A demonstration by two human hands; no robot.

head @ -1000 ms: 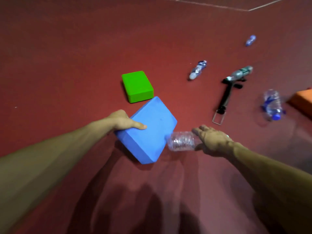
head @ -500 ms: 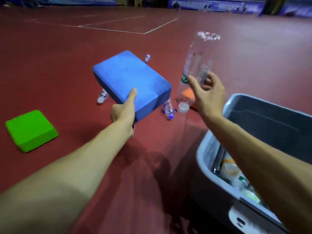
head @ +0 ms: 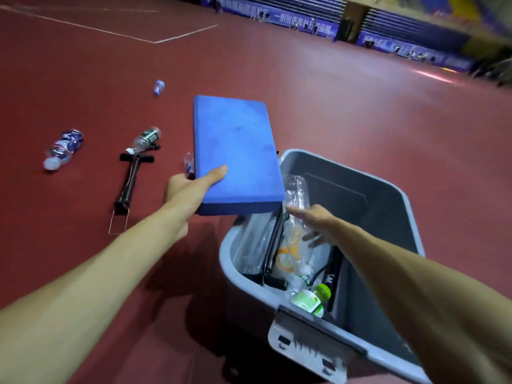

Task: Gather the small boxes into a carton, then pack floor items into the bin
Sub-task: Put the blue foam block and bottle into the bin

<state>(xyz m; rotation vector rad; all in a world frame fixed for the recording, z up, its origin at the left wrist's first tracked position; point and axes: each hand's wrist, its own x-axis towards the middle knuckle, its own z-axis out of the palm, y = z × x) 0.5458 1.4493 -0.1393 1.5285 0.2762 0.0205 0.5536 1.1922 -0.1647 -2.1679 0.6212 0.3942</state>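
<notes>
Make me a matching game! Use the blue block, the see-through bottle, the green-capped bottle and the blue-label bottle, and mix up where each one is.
Things:
1. blue block
2. see-through bottle
3. green-capped bottle
4. blue-label bottle

Places:
A. lying on the red floor
B. inside the grey bin
C. held in the left hand
D. held in the right hand, over the bin

Pairs: 1-C, 2-D, 3-B, 4-A
</notes>
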